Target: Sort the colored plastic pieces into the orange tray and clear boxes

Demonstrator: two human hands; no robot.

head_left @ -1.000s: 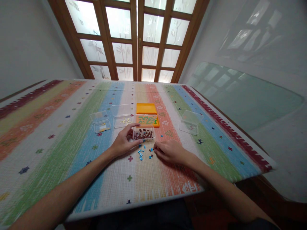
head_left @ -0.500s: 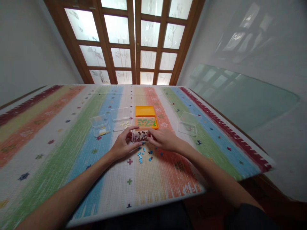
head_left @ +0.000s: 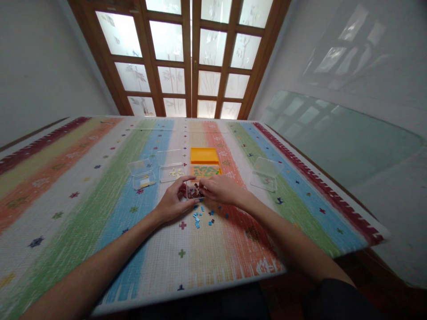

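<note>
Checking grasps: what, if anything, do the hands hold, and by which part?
Left hand holds the clear box of brown pieces by its left end. Right hand: cannot be told.

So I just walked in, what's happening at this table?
A person's left hand holds a clear box with brown pieces in it, while their right hand reaches into it; whether it pinches a piece is hidden. Loose blue pieces, with some brown among them, lie on the striped cloth on the person's side of the box. Beyond it is a yellow case with green pieces at its near side. Other clear boxes stand open to either side.
</note>
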